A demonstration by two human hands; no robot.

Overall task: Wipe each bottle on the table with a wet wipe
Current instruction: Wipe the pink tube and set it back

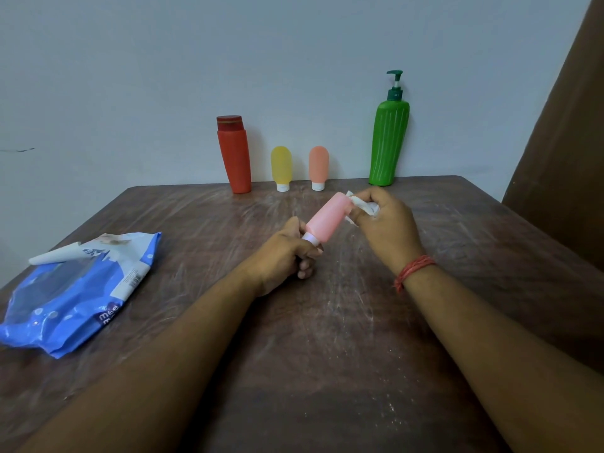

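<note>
A small pink bottle point(327, 219) with a white cap is held tilted above the middle of the table, cap end toward me. My left hand point(287, 255) grips it at the cap. My right hand point(385, 223) presses a crumpled white wet wipe point(362, 206) against the bottle's far end. Along the back edge stand a red bottle point(234, 155), a small yellow bottle point(281, 166), a small orange bottle point(318, 166) and a tall green pump bottle point(389, 142).
A blue wet wipe pack point(65, 302) lies at the left of the brown table point(327, 338), its flap lifted. A grey wall runs behind the bottles. A brown curtain point(562, 142) hangs at the right.
</note>
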